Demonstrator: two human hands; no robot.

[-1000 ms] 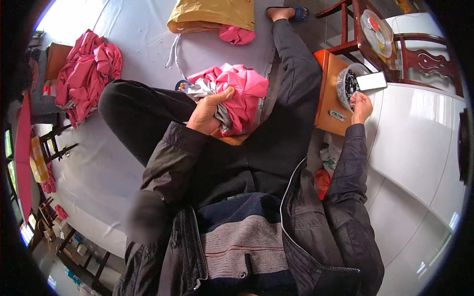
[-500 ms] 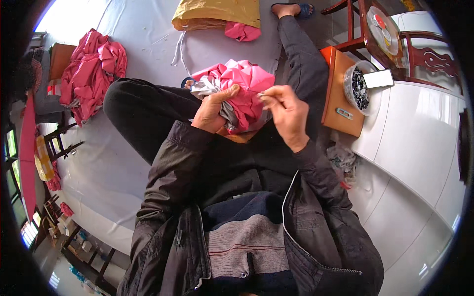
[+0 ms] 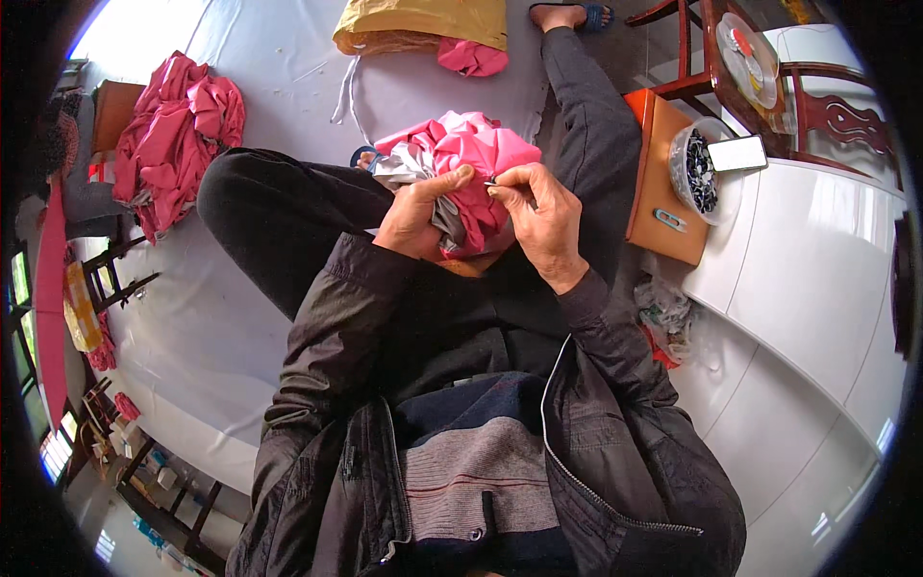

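Note:
Above my lap, my left hand [image 3: 415,216] is closed on a bunched pink cloth [image 3: 481,146], thumb pressed on top. Silver-grey lining [image 3: 409,163] shows at the bundle's left side and near my fingers. My right hand [image 3: 546,226] pinches a small dark piece [image 3: 491,182] between thumb and forefinger, against the right side of the bundle. The piece is too small for me to tell its kind. My left fingers are mostly hidden under the cloth.
At right, a clear tub [image 3: 679,162] of small black and white pieces stands by a brown box [image 3: 659,236] with a small teal tool [image 3: 670,220]. A white rectangular object [image 3: 737,154] rests on the tub's rim. Pink cloth [image 3: 178,135] lies heaped at left; a yellow sack [image 3: 418,24] lies ahead.
My right hand has moved slightly left and turned, bringing its pinched fingertips against the cloth. The dark piece now shows between them. My left hand keeps its hold on the bundle.

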